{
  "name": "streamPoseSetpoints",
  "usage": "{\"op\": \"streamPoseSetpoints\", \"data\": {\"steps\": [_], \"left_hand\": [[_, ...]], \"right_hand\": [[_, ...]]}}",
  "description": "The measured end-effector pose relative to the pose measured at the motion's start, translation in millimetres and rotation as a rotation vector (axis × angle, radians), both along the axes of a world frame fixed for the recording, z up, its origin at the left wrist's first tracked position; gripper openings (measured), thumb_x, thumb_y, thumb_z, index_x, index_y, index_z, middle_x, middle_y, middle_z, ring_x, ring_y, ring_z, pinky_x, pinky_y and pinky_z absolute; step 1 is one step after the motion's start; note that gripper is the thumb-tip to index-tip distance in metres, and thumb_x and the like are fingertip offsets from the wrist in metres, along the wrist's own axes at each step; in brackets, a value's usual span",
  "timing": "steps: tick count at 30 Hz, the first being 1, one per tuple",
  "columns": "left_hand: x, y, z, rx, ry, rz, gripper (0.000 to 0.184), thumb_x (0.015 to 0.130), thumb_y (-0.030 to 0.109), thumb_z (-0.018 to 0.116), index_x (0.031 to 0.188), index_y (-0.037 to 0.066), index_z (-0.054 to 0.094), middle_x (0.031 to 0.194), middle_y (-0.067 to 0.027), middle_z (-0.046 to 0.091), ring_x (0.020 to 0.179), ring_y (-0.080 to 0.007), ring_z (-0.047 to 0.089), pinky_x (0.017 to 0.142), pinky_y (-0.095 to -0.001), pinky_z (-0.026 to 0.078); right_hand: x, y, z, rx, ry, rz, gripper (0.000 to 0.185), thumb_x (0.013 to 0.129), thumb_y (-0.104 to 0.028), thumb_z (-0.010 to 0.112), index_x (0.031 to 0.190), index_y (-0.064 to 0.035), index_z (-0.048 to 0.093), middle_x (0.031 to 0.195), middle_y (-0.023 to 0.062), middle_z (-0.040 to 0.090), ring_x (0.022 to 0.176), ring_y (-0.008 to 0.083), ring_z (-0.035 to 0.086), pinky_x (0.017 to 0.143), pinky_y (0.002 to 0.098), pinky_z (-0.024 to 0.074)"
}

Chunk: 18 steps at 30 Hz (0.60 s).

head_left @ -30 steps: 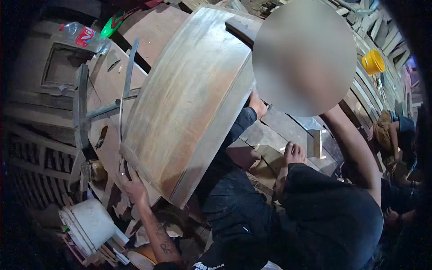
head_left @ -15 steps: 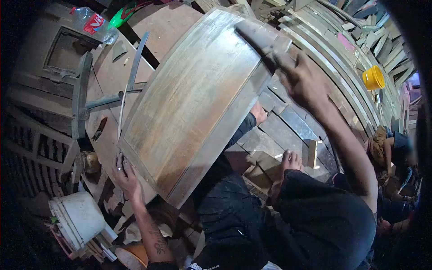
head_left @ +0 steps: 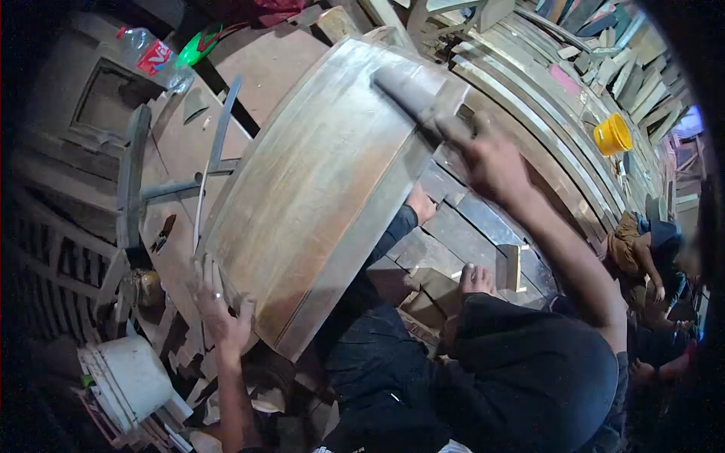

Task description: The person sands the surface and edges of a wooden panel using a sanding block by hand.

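Observation:
A large wooden panel (head_left: pixel 302 196) with a raised frame edge lies slanted in front of me, its surface partly pale and partly brown. My right hand (head_left: pixel 495 158) is closed around one end of a long dark block (head_left: pixel 404 94), smeared by motion, that lies across the panel's far right end. The block's exact kind cannot be made out. At the panel's near left edge is my left hand (head_left: pixel 224 317), a ring on one finger, fingers stretched out and thumb apart against the edge. Beneath the panel's right side, a bare foot (head_left: pixel 421 204) shows.
A plastic bottle (head_left: pixel 155 57) stands at the upper left, near a long thin metal blade (head_left: pixel 226 121). A white bucket (head_left: pixel 128 377) is at lower left. Long wooden boards (head_left: pixel 544 121) and a yellow bucket (head_left: pixel 612 134) lie to the right. Another person (head_left: pixel 642 257) sits at far right.
The view has shifted, so most things appear lower. My left hand's thumb has spread away from its fingers at the panel edge. My right hand still grips the dark block on the panel.

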<state>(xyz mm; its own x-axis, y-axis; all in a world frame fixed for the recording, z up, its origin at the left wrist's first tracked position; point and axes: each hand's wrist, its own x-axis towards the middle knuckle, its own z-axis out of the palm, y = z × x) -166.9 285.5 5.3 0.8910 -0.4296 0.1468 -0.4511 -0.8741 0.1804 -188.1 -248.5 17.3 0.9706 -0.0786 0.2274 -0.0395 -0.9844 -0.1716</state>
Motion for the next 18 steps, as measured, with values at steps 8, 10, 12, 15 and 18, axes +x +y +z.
{"op": "streamPoseSetpoints", "data": {"steps": [8, 10, 12, 15, 18], "left_hand": [[13.0, -38.1, 29.5, 0.118, 0.105, -0.171, 0.093, 0.085, 0.030, 0.078, 0.164, 0.003, 0.036, 0.173, -0.0245, 0.027, 0.161, -0.0464, 0.022, 0.131, -0.0571, 0.018], [28.8, -62.8, 32.5, 0.197, 0.109, -0.290, 0.089, 0.085, 0.025, 0.078, 0.163, 0.003, 0.040, 0.173, -0.0252, 0.028, 0.160, -0.0469, 0.023, 0.131, -0.0562, 0.019], [45.8, -96.4, 27.1, 0.100, 0.212, -0.375, 0.087, 0.086, 0.042, 0.077, 0.158, 0.003, 0.048, 0.170, -0.0256, 0.034, 0.159, -0.0457, 0.026, 0.130, -0.0566, 0.021], [81.9, -126.3, 18.1, 0.082, 0.112, -0.459, 0.084, 0.089, 0.040, 0.073, 0.158, 0.000, 0.046, 0.167, -0.0244, 0.040, 0.158, -0.0433, 0.031, 0.129, -0.0563, 0.022], [84.8, -140.0, 14.1, 0.008, 0.092, -0.441, 0.075, 0.093, 0.031, 0.068, 0.157, -0.002, 0.047, 0.165, -0.0240, 0.043, 0.156, -0.0421, 0.035, 0.129, -0.0545, 0.023]], "right_hand": [[-46.5, -4.8, -12.1, 0.100, 0.135, 0.266, 0.057, 0.095, -0.024, 0.069, 0.151, -0.0326, 0.062, 0.126, 0.0260, 0.059, 0.101, 0.0361, 0.070, 0.081, 0.0450, 0.0619], [-17.5, -50.0, -26.1, 0.032, -0.077, 0.000, 0.052, 0.098, -0.035, 0.070, 0.150, -0.0297, 0.062, 0.122, 0.0240, 0.061, 0.098, 0.0393, 0.070, 0.080, 0.0477, 0.0607], [4.0, -60.6, -23.3, 0.135, -0.089, -0.139, 0.051, 0.099, -0.041, 0.070, 0.148, -0.0303, 0.063, 0.118, 0.0228, 0.061, 0.100, 0.0414, 0.070, 0.079, 0.0475, 0.0604], [-23.7, -12.7, -16.9, 0.135, 0.016, 0.098, 0.053, 0.096, -0.026, 0.070, 0.147, -0.0370, 0.062, 0.114, 0.0194, 0.059, 0.103, 0.0389, 0.070, 0.081, 0.0497, 0.0608], [-57.5, 39.8, -3.3, 0.127, 0.028, 0.561, 0.070, 0.091, -0.011, 0.066, 0.155, -0.0358, 0.055, 0.114, 0.0131, 0.057, 0.101, 0.0315, 0.068, 0.078, 0.0469, 0.0624]]}}
